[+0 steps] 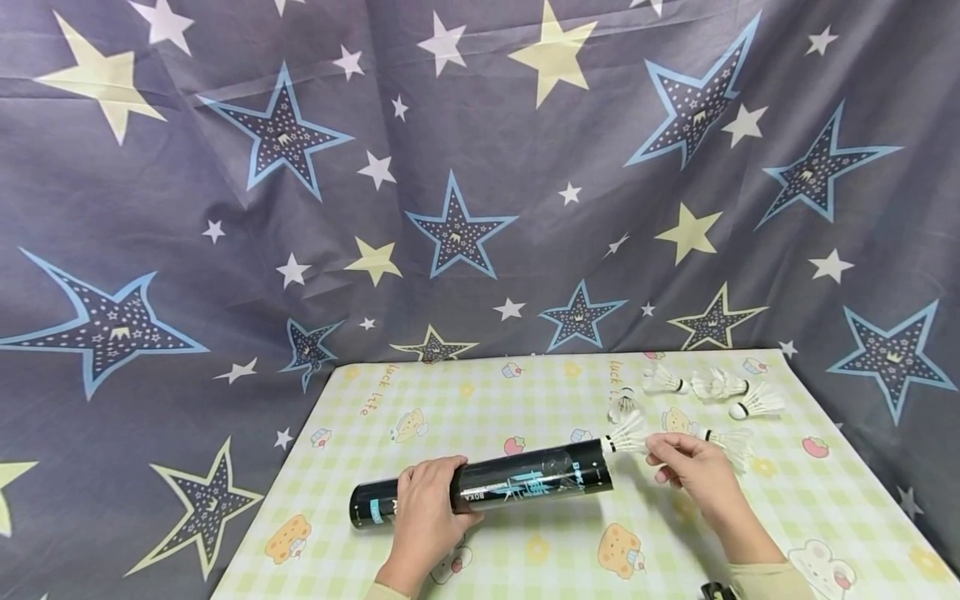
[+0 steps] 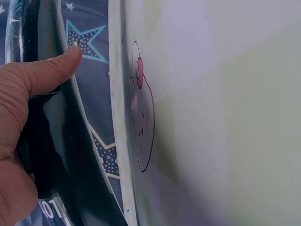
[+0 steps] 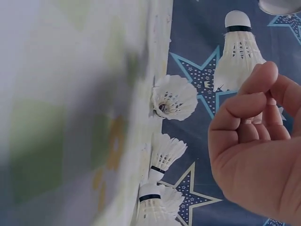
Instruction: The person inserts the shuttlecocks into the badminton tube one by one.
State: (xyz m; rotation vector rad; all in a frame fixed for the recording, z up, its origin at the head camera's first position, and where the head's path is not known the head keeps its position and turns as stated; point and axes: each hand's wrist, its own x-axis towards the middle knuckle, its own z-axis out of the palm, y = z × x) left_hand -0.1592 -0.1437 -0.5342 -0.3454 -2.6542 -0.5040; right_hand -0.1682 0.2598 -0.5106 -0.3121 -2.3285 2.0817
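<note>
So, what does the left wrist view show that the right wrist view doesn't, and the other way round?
Only the left wrist view shows the left hand gripping the black tube's body, and a cartoon print on the cloth.

Only the right wrist view shows the right hand pinching a shuttlecock by its feathers, loose shuttlecocks nearby, and a pale rounded edge in the top corner, too cropped to identify for certain.

Both share the green-and-white checked cloth and the dark star-patterned backdrop.
</note>
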